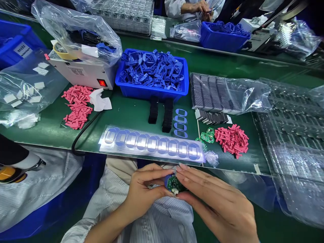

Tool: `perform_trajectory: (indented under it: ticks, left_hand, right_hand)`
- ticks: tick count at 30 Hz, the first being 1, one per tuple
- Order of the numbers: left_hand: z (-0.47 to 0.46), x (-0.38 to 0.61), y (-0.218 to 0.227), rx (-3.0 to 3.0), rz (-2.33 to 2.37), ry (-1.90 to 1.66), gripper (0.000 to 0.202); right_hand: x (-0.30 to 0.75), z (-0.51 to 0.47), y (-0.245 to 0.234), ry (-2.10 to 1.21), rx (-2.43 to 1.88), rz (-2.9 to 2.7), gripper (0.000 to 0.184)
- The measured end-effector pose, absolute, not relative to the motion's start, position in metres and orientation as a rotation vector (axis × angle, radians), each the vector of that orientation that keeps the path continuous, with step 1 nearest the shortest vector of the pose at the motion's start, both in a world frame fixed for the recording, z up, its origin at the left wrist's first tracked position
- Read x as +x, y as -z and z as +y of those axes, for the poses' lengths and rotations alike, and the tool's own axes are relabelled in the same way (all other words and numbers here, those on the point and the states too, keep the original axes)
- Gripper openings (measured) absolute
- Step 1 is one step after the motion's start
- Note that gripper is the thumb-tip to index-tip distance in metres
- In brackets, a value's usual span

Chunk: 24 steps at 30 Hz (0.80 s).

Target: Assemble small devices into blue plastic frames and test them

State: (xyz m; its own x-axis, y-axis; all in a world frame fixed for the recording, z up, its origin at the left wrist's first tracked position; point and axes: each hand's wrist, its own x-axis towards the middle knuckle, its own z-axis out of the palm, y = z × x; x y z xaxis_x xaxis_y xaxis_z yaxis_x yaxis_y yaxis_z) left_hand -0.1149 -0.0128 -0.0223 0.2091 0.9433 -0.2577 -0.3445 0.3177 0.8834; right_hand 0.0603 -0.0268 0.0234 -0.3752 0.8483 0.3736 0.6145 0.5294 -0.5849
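Between my two hands, over my lap at the table's front edge, is a small green circuit board (174, 184) with a white connector and a bit of blue housing at its left side. My left hand (144, 189) pinches its left side between thumb and fingers. From the right, my right hand (215, 199) grips it with thumb below and fingers laid over the top, hiding that part. Just beyond my hands lies a clear sheet (152, 153) bearing a row of blue-rimmed oval pieces. Loose green circuit boards (208, 135) rest close to a pile of pink strips (231, 140).
Behind stands a blue bin (152, 91) of blue plastic frames, with black stacks (167, 116) before it. A white box (86, 76) with a red switch and cable is at left. Clear trays (293, 152) fill the right. Another person's hands (201, 7) work across the table.
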Motion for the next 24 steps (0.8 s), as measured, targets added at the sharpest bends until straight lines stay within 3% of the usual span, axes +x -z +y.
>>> perform_trajectory:
  ticks: [10, 16, 19, 24]
  left_hand:
    - [-0.013, -0.118, 0.011, 0.680, 0.880, -0.933, 0.033]
    - [-0.019, -0.115, 0.008, 0.655, 0.988, -1.030, 0.016]
    - [-0.020, -0.114, 0.006, 0.854, 1.084, -1.071, 0.024]
    - [-0.021, -0.116, 0.000, 1.179, 1.112, -1.111, 0.033]
  right_hand:
    - [0.061, -0.028, -0.024, -0.249, -1.161, -2.192, 0.048]
    - [0.061, -0.033, -0.015, -0.311, -1.051, -2.289, 0.044]
    - [0.054, -0.030, -0.011, -0.439, -1.206, -1.975, 0.041]
    - [0.047, -0.025, -0.013, -0.878, -1.343, -1.602, 0.008]
